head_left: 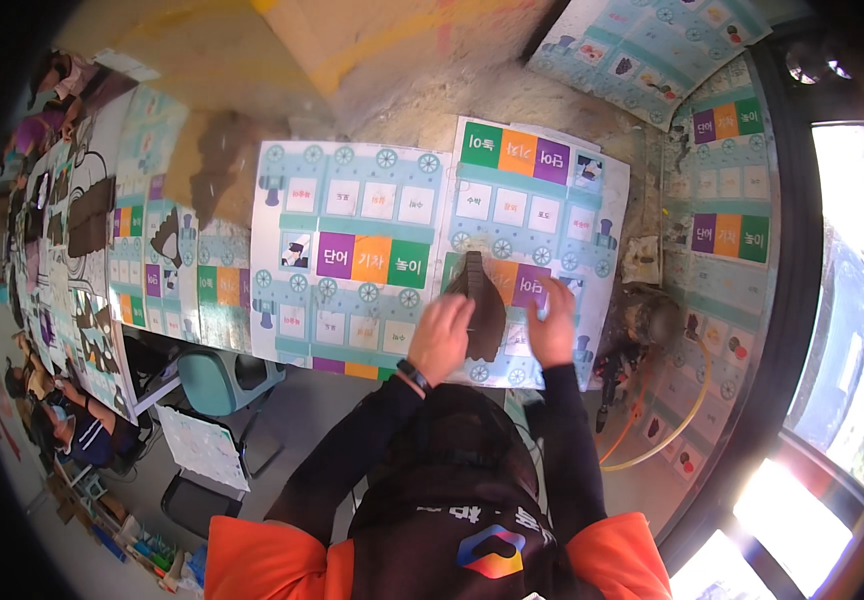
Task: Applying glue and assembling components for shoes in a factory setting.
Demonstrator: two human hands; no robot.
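Note:
A stack of thin dark brown pieces (489, 318) is on the printed sheets over the table in front of me. Its layered edge shows on the left, and its material is hard to make out. My left hand (442, 335) is closed at the stack's left edge, with a dark band around the wrist. Just right of the stack, my right hand (552, 325) is apart from it, thumb and fingers spread with nothing between them.
Printed sheets with coloured blocks and train drawings (352, 260) cover the table. A teal chair (222, 385) and a folding seat with a sheet on it (202, 450) are to the left. Cables and a hose (697, 400) hang at the right. People (92, 430) sit at another table farther left.

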